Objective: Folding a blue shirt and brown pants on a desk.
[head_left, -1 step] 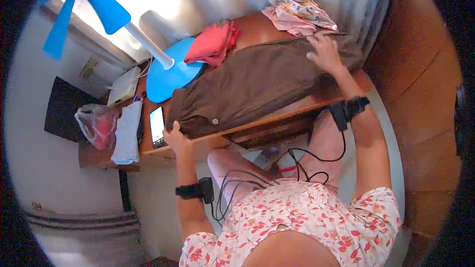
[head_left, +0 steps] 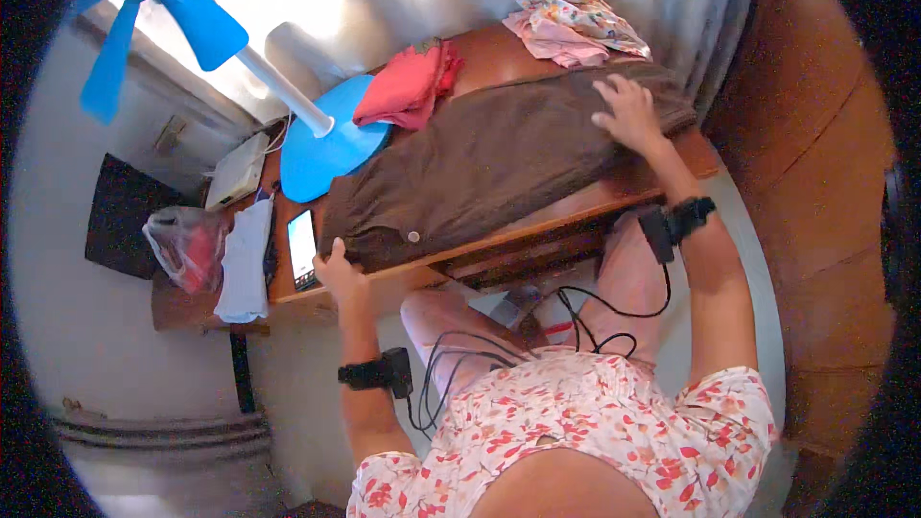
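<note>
**Hands spread brown garment across crowded wooden table**

Sunlight floods the far side of a wooden table (head_left: 662, 182) set against pale curtains (head_left: 672, 0), where a seated person in a floral top works over a brown garment (head_left: 489, 168) laid flat along the tabletop. The left hand (head_left: 336, 273) grips the garment's near-left corner at the table edge, fingers curled around the fabric. The right hand (head_left: 628, 110) lies open and flat, fingers spread, pressing on the garment's right end. A red cloth (head_left: 408, 86) sits bunched just beyond the garment, and a heap of pink and patterned clothes (head_left: 576, 19) rests at the far right. A blue fan (head_left: 153, 0) rises on a white pole from its round base (head_left: 321, 149) at the left, beside a lit phone (head_left: 302, 247) and a folded white cloth (head_left: 245, 264). A plastic bag (head_left: 182, 245) hangs off the left end; something red shows inside, too blurred to identify. Black bands with cables wrap both wrists. The person's knees are partly hidden beneath the table.
</note>
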Demonstrator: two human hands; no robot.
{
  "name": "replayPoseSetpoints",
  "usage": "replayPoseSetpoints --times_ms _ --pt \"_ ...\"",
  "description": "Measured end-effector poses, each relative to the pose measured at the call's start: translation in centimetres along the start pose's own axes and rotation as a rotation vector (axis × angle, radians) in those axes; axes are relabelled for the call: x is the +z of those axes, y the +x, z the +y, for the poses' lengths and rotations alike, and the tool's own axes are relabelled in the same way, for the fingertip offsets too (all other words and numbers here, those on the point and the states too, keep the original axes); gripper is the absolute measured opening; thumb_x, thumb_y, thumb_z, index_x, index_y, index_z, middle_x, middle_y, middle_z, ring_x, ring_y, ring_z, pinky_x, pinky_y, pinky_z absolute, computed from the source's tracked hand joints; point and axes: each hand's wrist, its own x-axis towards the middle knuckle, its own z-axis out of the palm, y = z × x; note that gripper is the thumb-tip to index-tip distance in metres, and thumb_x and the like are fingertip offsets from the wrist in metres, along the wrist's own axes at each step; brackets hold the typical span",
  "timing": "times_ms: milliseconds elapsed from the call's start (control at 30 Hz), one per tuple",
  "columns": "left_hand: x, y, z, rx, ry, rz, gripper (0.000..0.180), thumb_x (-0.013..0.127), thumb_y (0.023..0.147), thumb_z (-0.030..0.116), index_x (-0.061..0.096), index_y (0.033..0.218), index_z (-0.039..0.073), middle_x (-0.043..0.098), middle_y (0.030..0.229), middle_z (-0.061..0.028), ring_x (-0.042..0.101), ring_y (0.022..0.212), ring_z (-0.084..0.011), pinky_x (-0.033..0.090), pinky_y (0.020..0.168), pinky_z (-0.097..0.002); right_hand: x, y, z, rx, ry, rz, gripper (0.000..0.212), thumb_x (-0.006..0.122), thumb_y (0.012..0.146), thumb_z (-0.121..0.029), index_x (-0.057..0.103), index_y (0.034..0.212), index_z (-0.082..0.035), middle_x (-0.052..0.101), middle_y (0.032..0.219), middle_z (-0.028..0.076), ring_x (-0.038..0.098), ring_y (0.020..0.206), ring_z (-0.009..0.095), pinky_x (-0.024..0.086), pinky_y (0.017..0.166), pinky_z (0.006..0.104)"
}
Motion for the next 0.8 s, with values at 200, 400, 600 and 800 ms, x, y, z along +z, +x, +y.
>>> replayPoseSetpoints --times_ms 200,400,600,800 --pt "-1.8 3.2 -1.0 -0.012 -0.081 -0.073 0.030 0.054 0.078 0.000 0.041 0.104 -0.006 0.049 0.098 -0.0161 0.053 0.083 -0.0265 0.050 0.067 -0.0399 -0.8 -4.1 0.0 0.190 0.109 -0.344 0.050 0.053 0.076 -0.047 0.053 0.113 -0.014 0.046 0.120 0.012 0.039 0.113 0.030 0.029 0.092 0.0475" --pt "-2.9 5.1 -1.6 0.123 0.035 -0.116 0.025 0.052 0.077 -0.005 0.042 0.101 -0.004 0.052 0.093 -0.0138 0.054 0.079 -0.0230 0.047 0.070 -0.0353 -3.0 -6.1 1.9 0.335 0.035 -0.340 0.044 0.054 0.076 -0.046 0.057 0.107 -0.015 0.050 0.115 0.007 0.047 0.103 0.028 0.031 0.090 0.0476" --pt "-2.8 4.7 -0.5 0.124 0.161 -0.159 0.023 0.051 0.078 -0.004 0.043 0.099 -0.005 0.052 0.091 -0.0116 0.054 0.077 -0.0217 0.046 0.070 -0.0344 -4.4 -8.4 0.7 0.418 -0.163 -0.394 0.041 0.060 0.073 -0.036 0.057 0.107 -0.013 0.051 0.112 0.009 0.047 0.101 0.029 0.031 0.088 0.0500" --pt "-3.5 7.3 -2.4 0.156 0.189 -0.221 0.025 0.050 0.079 -0.004 0.042 0.102 -0.003 0.053 0.092 -0.0115 0.054 0.076 -0.0213 0.046 0.068 -0.0346 -2.6 -5.9 -5.3 0.164 0.167 -0.065 0.049 0.057 0.077 -0.036 0.047 0.118 -0.011 0.046 0.118 0.013 0.041 0.111 0.032 0.027 0.094 0.0513"
